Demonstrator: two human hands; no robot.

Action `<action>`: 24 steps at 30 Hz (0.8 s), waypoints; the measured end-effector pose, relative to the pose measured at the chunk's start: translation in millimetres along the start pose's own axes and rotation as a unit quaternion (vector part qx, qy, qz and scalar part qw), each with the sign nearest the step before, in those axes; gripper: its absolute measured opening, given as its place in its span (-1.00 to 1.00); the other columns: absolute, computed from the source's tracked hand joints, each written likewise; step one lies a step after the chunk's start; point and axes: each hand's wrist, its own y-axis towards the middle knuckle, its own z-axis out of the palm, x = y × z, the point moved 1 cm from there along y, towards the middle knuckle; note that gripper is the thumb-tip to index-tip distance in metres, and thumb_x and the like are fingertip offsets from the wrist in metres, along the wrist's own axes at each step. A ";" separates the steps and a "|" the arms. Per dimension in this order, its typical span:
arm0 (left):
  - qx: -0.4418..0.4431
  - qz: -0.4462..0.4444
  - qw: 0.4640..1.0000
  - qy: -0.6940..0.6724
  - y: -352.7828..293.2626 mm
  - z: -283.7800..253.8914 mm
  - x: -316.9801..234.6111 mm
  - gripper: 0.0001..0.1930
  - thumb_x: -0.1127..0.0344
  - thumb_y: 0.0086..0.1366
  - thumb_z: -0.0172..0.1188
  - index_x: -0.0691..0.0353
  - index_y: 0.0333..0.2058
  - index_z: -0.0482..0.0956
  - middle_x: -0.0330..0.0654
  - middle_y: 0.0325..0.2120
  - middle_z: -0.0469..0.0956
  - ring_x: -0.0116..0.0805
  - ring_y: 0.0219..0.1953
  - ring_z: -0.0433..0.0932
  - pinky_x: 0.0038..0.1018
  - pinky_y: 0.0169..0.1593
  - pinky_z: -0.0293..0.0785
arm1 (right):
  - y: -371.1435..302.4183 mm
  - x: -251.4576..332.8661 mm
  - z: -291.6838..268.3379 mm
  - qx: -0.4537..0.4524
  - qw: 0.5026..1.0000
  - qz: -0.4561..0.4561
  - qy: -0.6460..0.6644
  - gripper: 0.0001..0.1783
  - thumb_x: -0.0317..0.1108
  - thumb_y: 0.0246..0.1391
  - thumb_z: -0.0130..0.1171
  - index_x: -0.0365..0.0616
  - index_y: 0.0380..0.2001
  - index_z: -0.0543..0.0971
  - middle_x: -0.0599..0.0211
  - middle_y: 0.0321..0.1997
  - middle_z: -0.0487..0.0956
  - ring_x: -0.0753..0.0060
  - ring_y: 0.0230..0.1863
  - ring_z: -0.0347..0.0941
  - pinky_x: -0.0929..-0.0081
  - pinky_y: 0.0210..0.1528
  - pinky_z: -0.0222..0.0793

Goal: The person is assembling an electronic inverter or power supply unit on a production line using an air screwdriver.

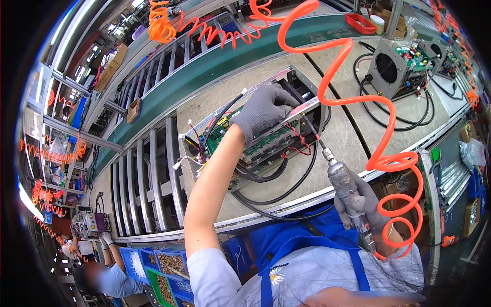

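My right hand [362, 202], in a grey glove, is wrapped round an air screwdriver [341, 176] joined to an orange coiled hose [381, 153]. Its long bit points up and left, with the tip at the metal end bar of an open machine chassis [279, 148]. Over the top of that chassis lies my left hand [263, 110], also gloved in grey. Its thumb and fingers are pinched close to the end bar; whatever sits between them is hidden. Inside the chassis are a green circuit board [217, 135], red twisted wires [299, 140] and loose connectors.
Black cables [276, 199] loop on the bench in front of the chassis. Metal rollers [153, 179] lie to the left, a green conveyor belt [204, 69] behind. Another chassis [391, 69] stands at the right. Blue bins of screws [171, 263] and a co-worker [115, 279] are at lower left.
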 end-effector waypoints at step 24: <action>-0.126 -0.042 0.860 -0.493 -118.6 -53.7 -33.1 -0.60 0.57 0.39 -0.12 0.65 0.15 0.20 0.26 0.00 0.45 -0.02 0.01 0.57 -0.41 0.08 0.62 | -3.0 -24.3 48.3 0.137 0.981 0.068 -0.116 0.03 -0.29 -0.18 0.32 -0.17 0.38 0.09 0.27 -0.39 0.46 0.48 -0.55 0.46 0.52 -0.52 0.40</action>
